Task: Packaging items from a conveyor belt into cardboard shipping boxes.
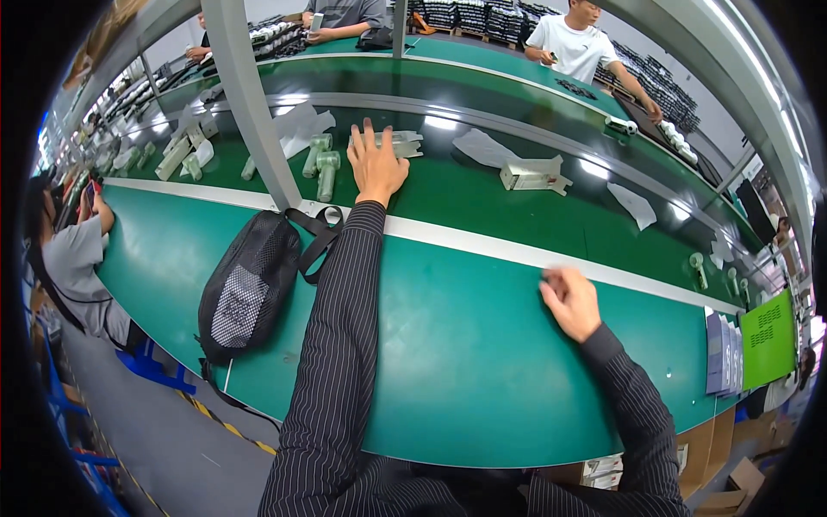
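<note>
My left hand [376, 165] stretches over the dark green conveyor belt [431, 191], fingers spread. It is next to, and partly in front of, a small white box with opened flaps [407, 144]; whether it touches the box I cannot tell. Just left of it lies a pale green handheld device in clear wrap [326, 177], which looks like a small fan, with a similar one [315, 151] behind. My right hand [572, 303] hovers over the green table [465, 362]. Its fingers are loosely bent and slightly blurred, the thumb apart, and nothing shows in it.
A black mesh bag [245, 289] lies at left beside a metal post [250, 103]. Another opened white box [531, 174] and a crumpled clear sheet [633, 205] lie on the belt. Grey-blue boxes [722, 351] and a bright green panel [767, 340] stand at right. Several people work around.
</note>
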`<action>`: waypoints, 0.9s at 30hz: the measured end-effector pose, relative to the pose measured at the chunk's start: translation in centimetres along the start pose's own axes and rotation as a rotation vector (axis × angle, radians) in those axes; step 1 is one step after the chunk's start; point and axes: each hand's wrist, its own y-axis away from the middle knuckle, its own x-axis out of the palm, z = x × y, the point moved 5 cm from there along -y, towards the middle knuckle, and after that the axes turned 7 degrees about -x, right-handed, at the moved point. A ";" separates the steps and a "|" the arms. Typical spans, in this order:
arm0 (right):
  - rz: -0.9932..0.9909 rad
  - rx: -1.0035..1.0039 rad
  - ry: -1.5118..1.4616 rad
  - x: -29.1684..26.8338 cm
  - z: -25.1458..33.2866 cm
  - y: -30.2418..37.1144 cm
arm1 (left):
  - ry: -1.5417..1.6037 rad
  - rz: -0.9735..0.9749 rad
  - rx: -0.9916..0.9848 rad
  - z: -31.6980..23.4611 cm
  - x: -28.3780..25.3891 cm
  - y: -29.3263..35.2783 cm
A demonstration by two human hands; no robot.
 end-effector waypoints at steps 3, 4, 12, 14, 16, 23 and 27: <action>-0.242 -0.138 0.269 3.0 -1.6 -6.6 | -0.121 0.024 0.089 -0.3 0.9 -0.8; -0.244 -0.071 0.349 3.7 -1.8 -8.6 | -0.115 0.058 0.088 -0.3 1.0 -1.1; -0.304 0.342 0.514 4.7 -10.9 -15.7 | -0.077 0.107 0.082 -4.5 -1.4 0.0; -0.356 0.311 0.479 4.8 -11.2 -14.6 | 0.213 0.335 -0.018 -5.9 -2.1 0.9; -0.368 0.167 0.418 4.6 -8.0 -13.2 | 0.308 0.292 0.022 -7.5 -3.9 2.1; -0.126 -0.187 0.230 2.1 6.3 -1.1 | 0.507 0.483 0.032 -14.0 -7.7 7.9; -0.015 -0.140 0.090 0.6 8.6 3.8 | 0.495 0.809 0.151 -17.2 -11.9 11.5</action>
